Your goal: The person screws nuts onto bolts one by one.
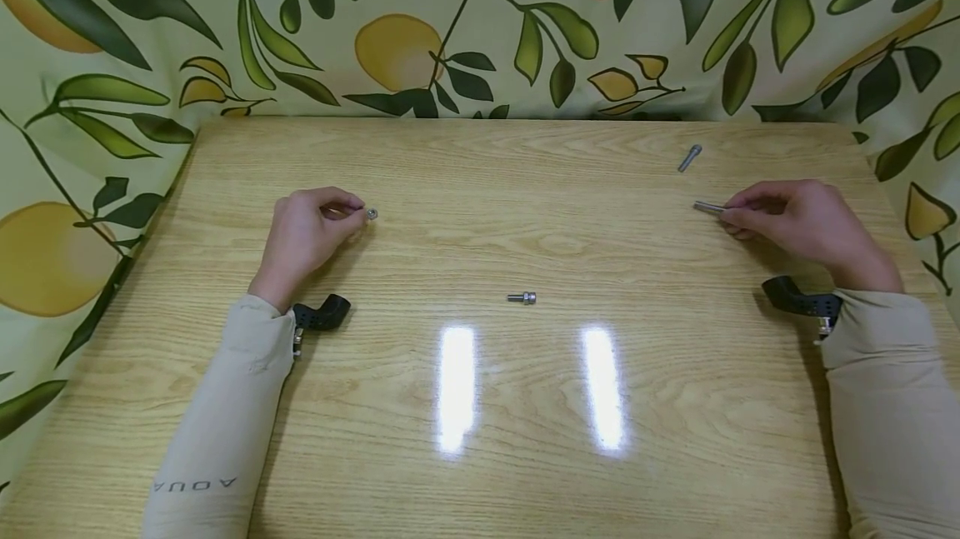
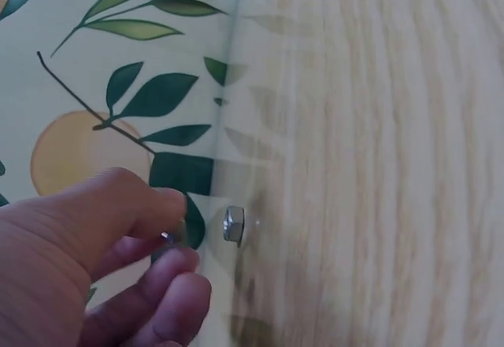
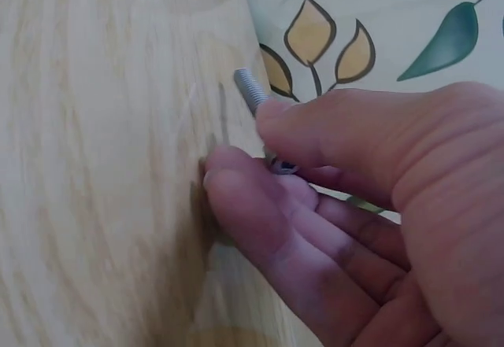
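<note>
At the left of the table, my left hand has thumb and fingertips pinched together. A small metallic glint shows between them in the left wrist view; most of that piece is hidden. Just right of these fingertips, a hex nut appears with a visible gap from the fingers; it is also the small ring-like nut in the head view. At the right, my right hand pinches a bolt between thumb and fingers. Its threaded end sticks out to the left; the head is largely covered by the fingers.
Another bolt lies near the table's back right edge, beyond the right hand. A short bolt with a nut on it lies near the middle of the wooden table. Leaf-patterned cloth hangs behind.
</note>
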### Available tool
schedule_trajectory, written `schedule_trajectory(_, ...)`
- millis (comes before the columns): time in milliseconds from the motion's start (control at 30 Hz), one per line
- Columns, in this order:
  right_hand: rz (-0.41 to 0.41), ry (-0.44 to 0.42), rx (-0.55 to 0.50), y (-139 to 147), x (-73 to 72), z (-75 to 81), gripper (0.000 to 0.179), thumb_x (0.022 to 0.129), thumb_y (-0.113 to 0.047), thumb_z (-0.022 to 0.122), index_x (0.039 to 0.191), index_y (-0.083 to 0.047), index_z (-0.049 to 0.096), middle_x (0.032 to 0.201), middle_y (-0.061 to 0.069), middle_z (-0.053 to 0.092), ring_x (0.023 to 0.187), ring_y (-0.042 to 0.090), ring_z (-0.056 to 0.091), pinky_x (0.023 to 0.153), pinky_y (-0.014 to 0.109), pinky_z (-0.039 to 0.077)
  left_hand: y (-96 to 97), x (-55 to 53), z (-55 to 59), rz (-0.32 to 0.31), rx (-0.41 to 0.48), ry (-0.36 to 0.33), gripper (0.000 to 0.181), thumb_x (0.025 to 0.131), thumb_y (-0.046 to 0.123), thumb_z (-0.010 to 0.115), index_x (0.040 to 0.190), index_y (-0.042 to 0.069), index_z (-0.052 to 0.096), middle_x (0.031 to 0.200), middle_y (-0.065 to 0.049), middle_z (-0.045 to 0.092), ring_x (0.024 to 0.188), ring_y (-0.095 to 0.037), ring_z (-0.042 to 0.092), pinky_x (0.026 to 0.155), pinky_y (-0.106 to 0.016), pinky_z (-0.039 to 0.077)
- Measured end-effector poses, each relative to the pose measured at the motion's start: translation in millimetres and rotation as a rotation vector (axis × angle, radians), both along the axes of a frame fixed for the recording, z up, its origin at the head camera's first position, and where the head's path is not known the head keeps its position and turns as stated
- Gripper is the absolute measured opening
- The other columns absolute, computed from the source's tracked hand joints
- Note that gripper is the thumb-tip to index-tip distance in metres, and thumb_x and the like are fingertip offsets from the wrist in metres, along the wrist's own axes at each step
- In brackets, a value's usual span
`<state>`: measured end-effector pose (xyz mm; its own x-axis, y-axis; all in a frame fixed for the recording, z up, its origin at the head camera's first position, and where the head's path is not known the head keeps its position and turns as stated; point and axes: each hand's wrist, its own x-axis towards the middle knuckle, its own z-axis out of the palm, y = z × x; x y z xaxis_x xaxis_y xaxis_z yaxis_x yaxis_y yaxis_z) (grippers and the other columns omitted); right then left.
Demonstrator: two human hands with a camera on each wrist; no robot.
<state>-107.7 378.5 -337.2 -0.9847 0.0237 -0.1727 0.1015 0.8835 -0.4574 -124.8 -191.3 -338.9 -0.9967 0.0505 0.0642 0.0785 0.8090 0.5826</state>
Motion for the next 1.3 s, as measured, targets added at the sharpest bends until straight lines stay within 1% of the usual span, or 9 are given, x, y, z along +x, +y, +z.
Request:
schedule_trajectory(133,0.017,-0.006,-0.095,-5,-0.1,-0.6,0.042,0.093,-0.044,0.062,0.113,-0.007,0.067,0.083,-0.012,0.073,0.070,-0.002,0.065,0.061,0.013,0.050,1.2,0.0,0.9,0.008,0.038,0.034,0.019,0.088,0.030,0.071,0.099,0.015,0.075,0.092,-0.006,0.076,0.069,-0.002,0.065,0.061,-0.010,0.047)
schedule_trajectory(200,0.031,-0.008,-0.158,-8,0.2,-0.5,0.039,0.095,-0.039,0.061,0.115,-0.005,0.065,0.084,-0.014,0.073,0.072,-0.001,0.069,0.063,0.013,0.054,2.6,0.6,1.8,0.004,0.047,0.053,0.019,0.088,0.030,0.071,0.099,0.016,0.075,0.091,-0.006,0.076,0.068,0.001,0.062,0.062,-0.009,0.046)
schedule_trajectory(333,0.042,0.011,-0.247,-14,0.4,-1.5,0.037,0.095,-0.034,0.062,0.117,-0.003,0.063,0.083,-0.019,0.071,0.074,0.001,0.071,0.065,0.017,0.057,6.4,1.2,3.2,-0.004,0.055,0.090,0.019,0.088,0.030,0.070,0.100,0.016,0.075,0.091,-0.005,0.076,0.074,-0.005,0.064,0.065,-0.007,0.045)
schedule_trajectory(500,0.027,0.061,-0.297,-23,-0.3,-3.4,0.038,0.095,-0.034,0.062,0.115,-0.002,0.063,0.081,-0.021,0.070,0.073,0.000,0.070,0.064,0.017,0.057,12.6,0.6,2.6,0.007,0.102,0.092,0.021,0.088,0.029,0.070,0.102,0.014,0.075,0.094,-0.007,0.076,0.077,-0.006,0.067,0.068,-0.005,0.046)
schedule_trajectory(633,0.023,0.084,-0.348,-33,-1.1,-5.2,0.036,0.094,-0.032,0.064,0.114,-0.002,0.064,0.080,-0.021,0.071,0.072,0.000,0.070,0.064,0.016,0.056,18.7,-0.8,-0.7,0.002,0.174,0.067,0.021,0.089,0.027,0.070,0.103,0.012,0.075,0.096,-0.011,0.076,0.075,0.000,0.065,0.069,-0.006,0.048)
schedule_trajectory(833,0.054,0.112,-0.461,-51,-3.2,-6.6,0.033,0.092,-0.027,0.068,0.112,-0.001,0.065,0.083,-0.017,0.074,0.074,0.001,0.072,0.065,0.017,0.057,28.5,-0.4,-6.1,-0.024,0.272,0.011,0.018,0.088,0.023,0.071,0.101,0.011,0.074,0.097,-0.012,0.076,0.073,0.007,0.063,0.069,-0.008,0.051)
schedule_trajectory(967,0.077,0.134,-0.523,-66,-2.1,-5.8,0.030,0.092,-0.023,0.068,0.111,0.000,0.065,0.085,-0.013,0.075,0.075,0.003,0.073,0.066,0.018,0.058,36.3,1.8,-8.6,-0.061,0.327,-0.025,0.017,0.088,0.022,0.071,0.102,0.011,0.074,0.099,-0.011,0.076,0.075,0.004,0.065,0.068,-0.011,0.052)
schedule_trajectory(1167,0.107,0.122,-0.603,-90,1.6,-8.2,0.028,0.092,-0.021,0.067,0.109,0.001,0.065,0.088,-0.004,0.076,0.077,0.006,0.074,0.068,0.022,0.059,51.4,6.1,-8.3,-0.135,0.458,-0.098,0.020,0.088,0.018,0.072,0.104,0.007,0.073,0.104,-0.012,0.074,0.081,-0.001,0.067,0.070,-0.014,0.055)
schedule_trajectory(1300,0.137,0.100,-0.691,-107,4.3,-9.9,0.026,0.091,-0.018,0.068,0.107,0.003,0.065,0.089,0.002,0.076,0.079,0.009,0.074,0.068,0.025,0.060,60.5,8.6,-9.3,-0.149,0.520,-0.144,0.018,0.086,0.015,0.073,0.103,0.007,0.072,0.106,-0.011,0.073,0.083,-0.004,0.067,0.070,-0.016,0.056)
